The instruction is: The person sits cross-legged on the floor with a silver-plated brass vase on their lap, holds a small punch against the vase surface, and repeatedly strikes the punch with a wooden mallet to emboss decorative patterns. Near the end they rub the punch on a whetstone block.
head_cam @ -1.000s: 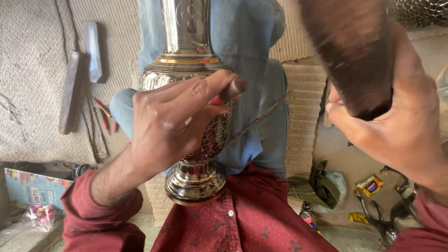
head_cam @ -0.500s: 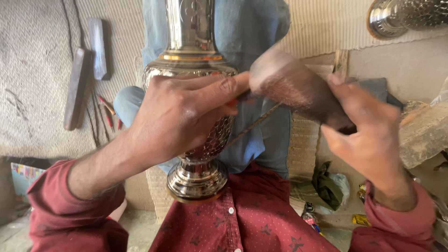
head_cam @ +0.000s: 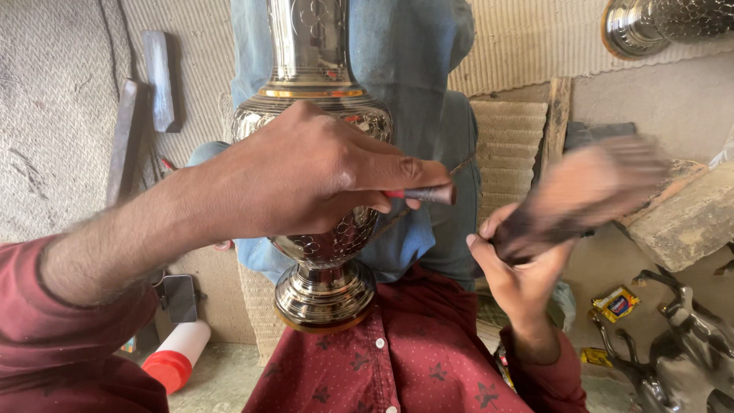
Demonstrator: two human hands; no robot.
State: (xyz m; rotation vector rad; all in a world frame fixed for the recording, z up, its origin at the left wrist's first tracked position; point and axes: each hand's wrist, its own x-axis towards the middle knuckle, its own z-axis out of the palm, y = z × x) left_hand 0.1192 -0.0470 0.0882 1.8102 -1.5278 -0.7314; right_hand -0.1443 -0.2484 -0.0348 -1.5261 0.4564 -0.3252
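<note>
Hands at work on an engraved metal vase [head_cam: 321,229] lying across the person's lap: left hand [head_cam: 306,180] pinches a thin chisel [head_cam: 428,193] against its belly, right hand [head_cam: 535,264] grips a blurred wooden mallet [head_cam: 589,191]. Steady chisel and light taps would suit.

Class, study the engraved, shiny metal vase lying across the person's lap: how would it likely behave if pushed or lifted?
The engraved metal vase would probably roll, since it lies on its rounded belly, steadied by the left hand. Its polished surface looks slippery to grip. Being metal, it is likely stiff and fairly heavy, with the flared round foot possibly curbing a roll.
</note>
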